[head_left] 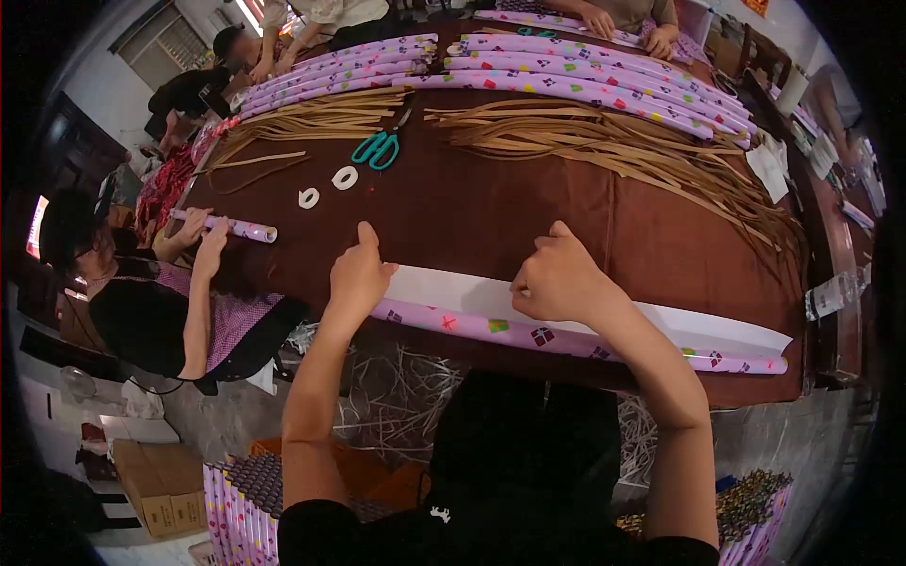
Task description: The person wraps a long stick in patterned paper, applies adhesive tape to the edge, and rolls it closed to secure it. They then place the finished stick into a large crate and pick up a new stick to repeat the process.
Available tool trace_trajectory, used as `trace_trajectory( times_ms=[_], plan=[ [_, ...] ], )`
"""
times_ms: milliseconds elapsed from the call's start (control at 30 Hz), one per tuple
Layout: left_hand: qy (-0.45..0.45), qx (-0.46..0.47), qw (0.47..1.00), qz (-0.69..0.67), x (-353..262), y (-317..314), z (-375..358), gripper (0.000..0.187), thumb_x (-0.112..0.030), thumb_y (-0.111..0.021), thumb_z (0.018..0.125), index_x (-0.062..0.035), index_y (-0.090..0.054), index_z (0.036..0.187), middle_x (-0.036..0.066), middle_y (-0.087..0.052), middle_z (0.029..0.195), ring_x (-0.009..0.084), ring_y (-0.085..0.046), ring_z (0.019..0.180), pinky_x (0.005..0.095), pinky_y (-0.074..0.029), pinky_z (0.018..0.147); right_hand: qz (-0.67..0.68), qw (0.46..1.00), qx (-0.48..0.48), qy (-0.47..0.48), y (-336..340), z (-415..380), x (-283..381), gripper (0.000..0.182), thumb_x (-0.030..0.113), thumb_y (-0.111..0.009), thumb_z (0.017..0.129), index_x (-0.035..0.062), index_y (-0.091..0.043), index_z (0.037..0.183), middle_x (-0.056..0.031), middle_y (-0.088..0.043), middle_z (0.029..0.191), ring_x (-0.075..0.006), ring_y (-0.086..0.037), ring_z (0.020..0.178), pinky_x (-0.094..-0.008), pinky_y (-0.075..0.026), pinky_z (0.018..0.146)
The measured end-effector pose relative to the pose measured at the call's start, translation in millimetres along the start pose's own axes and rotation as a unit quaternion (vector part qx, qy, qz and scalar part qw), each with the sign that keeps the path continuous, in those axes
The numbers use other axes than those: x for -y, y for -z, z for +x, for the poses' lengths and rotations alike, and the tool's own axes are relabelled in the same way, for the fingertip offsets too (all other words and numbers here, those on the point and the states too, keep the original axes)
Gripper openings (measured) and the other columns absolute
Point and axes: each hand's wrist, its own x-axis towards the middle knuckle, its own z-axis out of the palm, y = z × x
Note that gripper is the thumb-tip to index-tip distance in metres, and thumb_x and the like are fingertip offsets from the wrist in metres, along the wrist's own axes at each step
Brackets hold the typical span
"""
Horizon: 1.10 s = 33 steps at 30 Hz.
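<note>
A roll of lilac wrapping paper (500, 329) printed with small gift boxes lies along the near table edge. Its loose flap (453, 284) shows a white underside on the far side of the roll. At the left end of the paper is my left hand (360, 278), with its fingers curled in. Over the middle of the white flap, my right hand (559, 281) is closed like a fist. Whatever either hand may pinch is hidden by the fingers. Beyond my left hand lie two white tape rolls (345, 178) and teal-handled scissors (376, 150).
Bundles of brown strips (566, 141) and stacked lilac rolls (585, 80) cover the table's far side. At left a co-worker holds a short lilac roll (247, 229); others work across the table. Finished rolls (241, 509) stand upright below, near a cardboard box (162, 483).
</note>
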Motion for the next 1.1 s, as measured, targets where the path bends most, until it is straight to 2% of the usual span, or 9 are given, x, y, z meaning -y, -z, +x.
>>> trace_trajectory(
  times_ms=[100,200,300,400,533,733,933,1000,1100],
  plan=[
    [0.003,-0.092,0.981,0.17,-11.9,7.3,-4.5,0.048,-0.016,-0.079,0.076,-0.0054,-0.041,0.103,0.016,-0.06,0.089,0.0426,-0.064,0.085,0.0497,-0.049,0.066,-0.011,1.0,0.02,-0.002,4.3,1.1,1.0,0.013,0.024,-0.064,0.068,0.0182,-0.073,0.06,-0.005,-0.057,0.051,-0.0223,-0.052,0.061,-0.0341,-0.035,0.074],
    [-0.005,0.0,0.981,0.192,-3.8,7.0,-1.0,0.048,-0.013,-0.078,0.075,-0.0052,-0.043,0.108,0.018,-0.057,0.098,0.0398,-0.062,0.091,0.0488,-0.048,0.07,0.014,1.0,-0.013,0.012,-2.0,-0.1,-2.0,0.021,0.026,-0.064,0.065,0.0114,-0.065,0.051,-0.0082,-0.056,0.05,-0.0249,-0.054,0.057,-0.0362,-0.036,0.074],
    [-0.041,-0.13,0.947,0.29,-12.5,1.7,-11.0,0.036,-0.006,-0.068,0.077,-0.0048,-0.05,0.108,0.013,-0.058,0.096,0.0332,-0.061,0.089,0.0451,-0.046,0.074,0.016,1.0,-0.008,0.014,-2.7,0.0,-2.8,0.021,0.026,-0.064,0.065,0.0112,-0.064,0.05,-0.0084,-0.056,0.049,-0.0251,-0.053,0.057,-0.0362,-0.036,0.074],
    [-0.163,-0.242,0.95,0.108,-45.7,-9.6,-34.7,0.018,0.004,-0.053,0.081,-0.0036,-0.056,0.097,0.013,-0.056,0.092,0.0328,-0.056,0.084,0.0428,-0.044,0.075,0.02,0.999,-0.02,0.016,-2.7,-0.8,-1.9,0.022,0.026,-0.064,0.065,0.0108,-0.064,0.05,-0.0086,-0.056,0.049,-0.025,-0.054,0.057,-0.0362,-0.035,0.073],
    [-0.296,-0.175,0.938,-0.031,-89.3,-32.0,-74.6,0.023,0.001,-0.057,0.079,0.0001,-0.059,0.102,0.013,-0.058,0.098,0.0318,-0.057,0.092,0.0425,-0.046,0.083,0.011,1.0,0.008,0.005,1.9,-0.2,0.3,0.021,0.026,-0.064,0.065,0.0112,-0.065,0.05,-0.0086,-0.057,0.051,-0.0248,-0.055,0.059,-0.0359,-0.036,0.075],
    [-0.293,-0.138,0.946,-0.013,-107.1,-69.7,-77.1,0.026,-0.012,-0.061,0.08,0.0027,-0.062,0.102,0.015,-0.06,0.103,0.0316,-0.058,0.099,0.0417,-0.048,0.088,0.021,0.999,-0.031,0.002,0.2,-0.5,-0.2,0.019,0.026,-0.066,0.064,0.0116,-0.067,0.053,-0.0087,-0.058,0.051,-0.0245,-0.056,0.061,-0.035,-0.036,0.077],
    [-0.274,-0.13,0.953,0.018,-110.1,-80.1,-79.8,0.031,-0.018,-0.06,0.08,0.0032,-0.063,0.103,0.016,-0.061,0.11,0.0323,-0.058,0.104,0.0433,-0.048,0.088,-0.025,0.999,0.035,-0.002,7.5,-3.0,1.1,0.024,0.034,-0.07,0.071,0.0149,-0.078,0.082,-0.0066,-0.063,0.059,-0.0226,-0.056,0.068,-0.0343,-0.036,0.079],
    [-0.269,-0.122,0.955,0.012,-109.5,-81.1,-80.0,0.032,-0.018,-0.06,0.08,0.0028,-0.063,0.104,0.016,-0.061,0.111,0.0321,-0.058,0.105,0.0434,-0.049,0.088,-0.097,0.995,-0.026,0.013,13.4,-10.1,3.1,0.041,0.038,-0.073,0.073,0.0095,-0.072,0.103,-0.0056,-0.062,0.06,-0.0236,-0.058,0.072,-0.0357,-0.037,0.082],
    [-0.256,-0.113,0.96,0.014,-108.4,-81.8,-80.1,0.033,-0.019,-0.061,0.08,0.0016,-0.063,0.106,0.015,-0.062,0.114,0.0312,-0.058,0.108,0.0433,-0.049,0.088,-0.073,0.994,-0.079,-0.006,36.0,-25.6,-0.7,0.046,0.04,-0.07,0.078,0.0057,-0.064,0.108,-0.0099,-0.065,0.065,-0.0272,-0.063,0.082,-0.0375,-0.036,0.086]
  ],
)
